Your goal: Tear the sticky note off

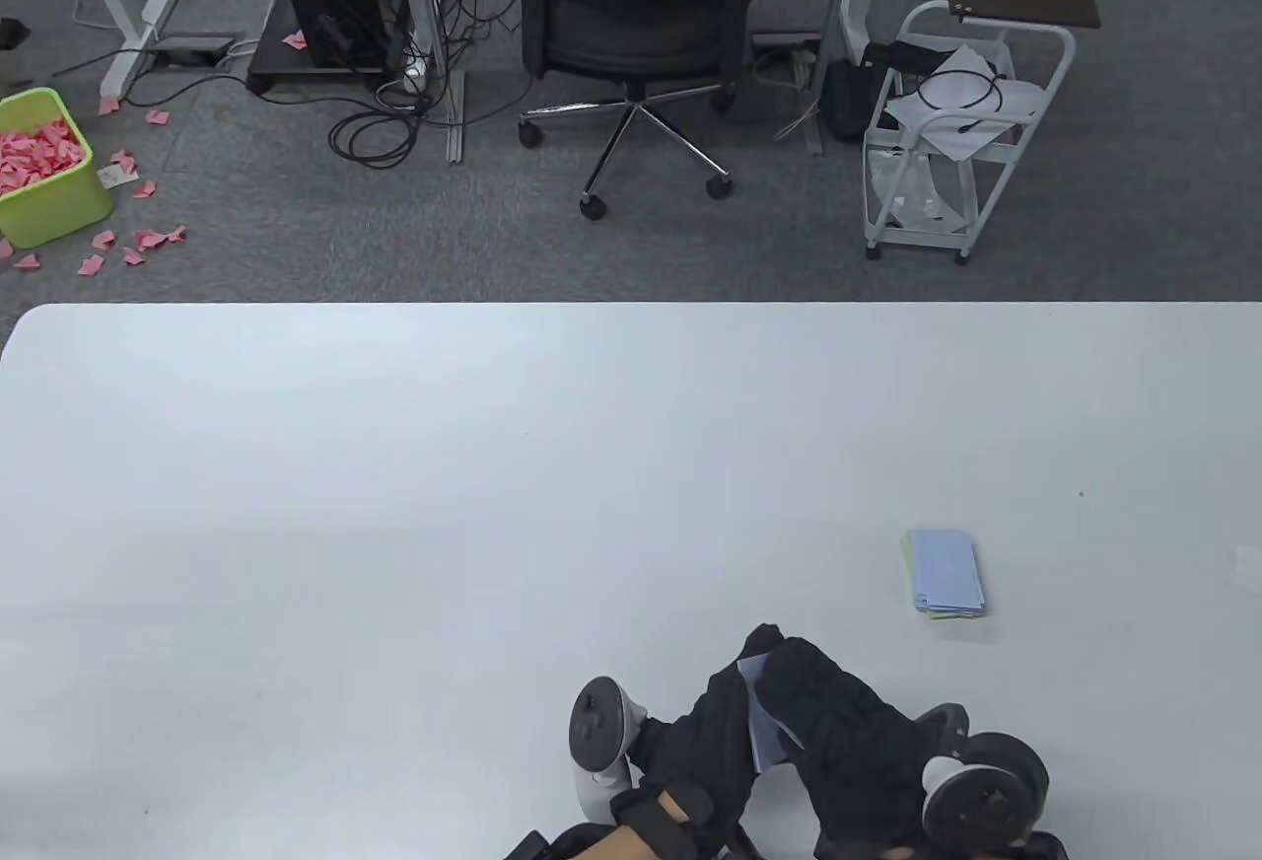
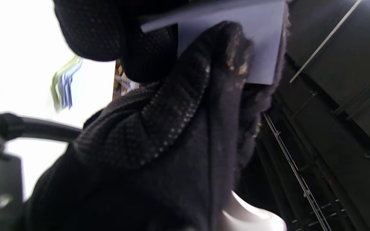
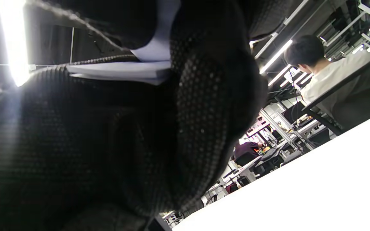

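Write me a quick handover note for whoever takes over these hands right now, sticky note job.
Left hand: holds the pale blue sticky note pad at the table's near edge.
Right hand: grips the same pad from the other side, fingers over it.
Spare stack of notes: lies flat on the table, to the right, untouched.
Done: pad picked up, both hands on it.
Left: whether a sheet has come free cannot be seen; finish the tear and separate it.

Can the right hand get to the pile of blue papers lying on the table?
Probably not right now: the right hand and left hand both hold a blue sticky note pad. Nothing lies between it and the pile, but it must let go first.
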Action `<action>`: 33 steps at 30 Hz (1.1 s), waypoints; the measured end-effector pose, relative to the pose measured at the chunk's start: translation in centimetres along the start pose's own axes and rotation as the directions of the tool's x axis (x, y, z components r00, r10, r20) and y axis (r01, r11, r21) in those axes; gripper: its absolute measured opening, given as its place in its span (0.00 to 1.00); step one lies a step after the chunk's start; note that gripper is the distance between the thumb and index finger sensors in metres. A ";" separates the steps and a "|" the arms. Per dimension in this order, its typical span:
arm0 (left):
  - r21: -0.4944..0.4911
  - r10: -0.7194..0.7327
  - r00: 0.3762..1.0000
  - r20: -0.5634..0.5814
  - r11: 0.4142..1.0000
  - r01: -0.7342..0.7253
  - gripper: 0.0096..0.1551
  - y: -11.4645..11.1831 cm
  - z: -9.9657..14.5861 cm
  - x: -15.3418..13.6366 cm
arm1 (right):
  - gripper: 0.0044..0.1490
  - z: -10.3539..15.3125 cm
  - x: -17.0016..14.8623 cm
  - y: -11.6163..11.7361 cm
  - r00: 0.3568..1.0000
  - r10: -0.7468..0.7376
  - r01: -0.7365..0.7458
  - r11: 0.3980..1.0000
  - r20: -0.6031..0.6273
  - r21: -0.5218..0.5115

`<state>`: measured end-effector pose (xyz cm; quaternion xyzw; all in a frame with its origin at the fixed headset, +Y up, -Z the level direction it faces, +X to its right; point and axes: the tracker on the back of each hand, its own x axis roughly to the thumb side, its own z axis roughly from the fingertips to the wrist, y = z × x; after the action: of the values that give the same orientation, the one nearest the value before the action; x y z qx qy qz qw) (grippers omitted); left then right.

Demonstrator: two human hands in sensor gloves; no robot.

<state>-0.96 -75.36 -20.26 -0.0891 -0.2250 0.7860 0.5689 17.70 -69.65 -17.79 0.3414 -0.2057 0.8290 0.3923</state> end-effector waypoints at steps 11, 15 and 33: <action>0.099 0.021 1.000 0.013 0.995 -0.022 0.45 0.1 0.3 0.5 | 0.26 0.2 1.2 0.5 0.988 0.106 -0.104 0.994 0.115 -0.025; 0.119 0.045 0.999 -0.006 0.992 -0.044 0.44 0.3 0.3 0.5 | 0.26 0.4 1.5 0.6 0.972 0.165 -0.162 0.986 0.165 -0.027; 0.197 0.202 0.956 -0.213 0.967 -0.161 0.41 2.9 -0.1 -0.6 | 0.26 0.8 2.3 1.1 0.891 0.247 -0.274 0.962 0.382 0.017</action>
<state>-3.17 -76.63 -21.70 -0.1491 -0.0771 0.8363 0.5220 16.11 -69.63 -15.61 0.4767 -0.2916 0.7999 0.2188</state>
